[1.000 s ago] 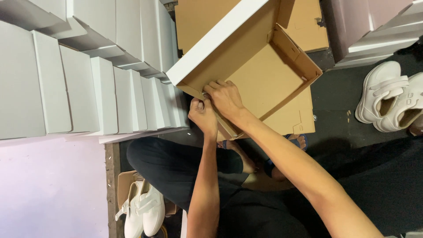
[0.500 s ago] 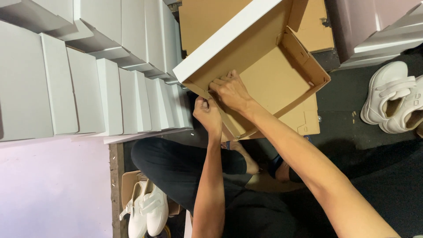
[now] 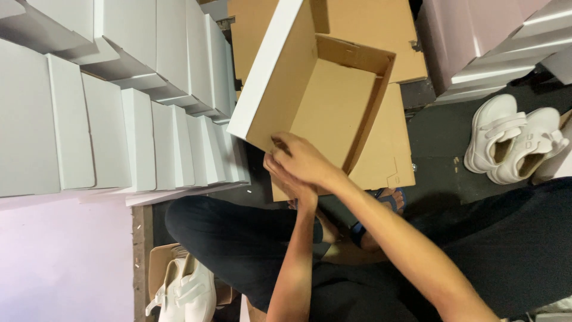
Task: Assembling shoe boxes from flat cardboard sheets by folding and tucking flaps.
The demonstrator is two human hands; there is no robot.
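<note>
Two bare hands meet at the near corner of an open cardboard box (image 3: 325,104), brown inside, white outside, tilted at 12 o'clock. Right hand (image 3: 307,161) pinches the box edge, fingers together. Left hand (image 3: 286,180) sits beneath it, fingers curled on the same corner. White shoes (image 3: 512,140) lie at 3 o'clock, stacked white boxes (image 3: 119,119) at 9.

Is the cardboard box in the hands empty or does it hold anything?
Empty: the cardboard box is tilted open toward the camera, and only its bare brown inside shows.
</note>
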